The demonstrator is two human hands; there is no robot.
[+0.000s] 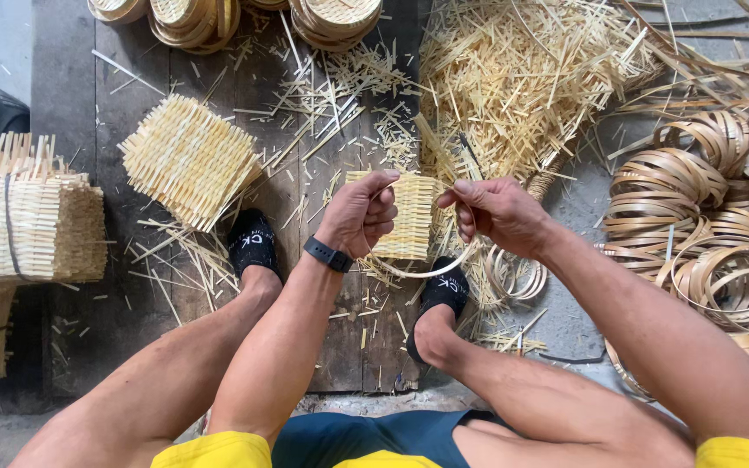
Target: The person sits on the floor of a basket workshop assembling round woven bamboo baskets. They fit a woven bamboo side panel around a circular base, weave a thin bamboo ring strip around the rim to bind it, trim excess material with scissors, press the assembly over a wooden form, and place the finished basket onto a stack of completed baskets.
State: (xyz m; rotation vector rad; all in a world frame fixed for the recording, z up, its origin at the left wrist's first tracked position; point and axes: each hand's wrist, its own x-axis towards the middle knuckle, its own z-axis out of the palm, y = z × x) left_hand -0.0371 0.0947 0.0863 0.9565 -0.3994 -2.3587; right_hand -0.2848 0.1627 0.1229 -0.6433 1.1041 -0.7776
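Bamboo woven square mat (411, 217) pinched in my left hand (359, 212); right hand (498, 212) grips thin bamboo hoop strip (431, 270). Fitting rim; next needs seating.

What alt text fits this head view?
Both hands, left hand and right hand, hold a small woven bamboo mat and a thin curved bamboo strip above a wooden board littered with bamboo splints, beside coiled bamboo hoops.

Wooden plank floor (132, 113), stacked woven mats (188, 160), loose bamboo slivers (513, 78), coiled strip hoops (721, 234), possibly concrete beyond.
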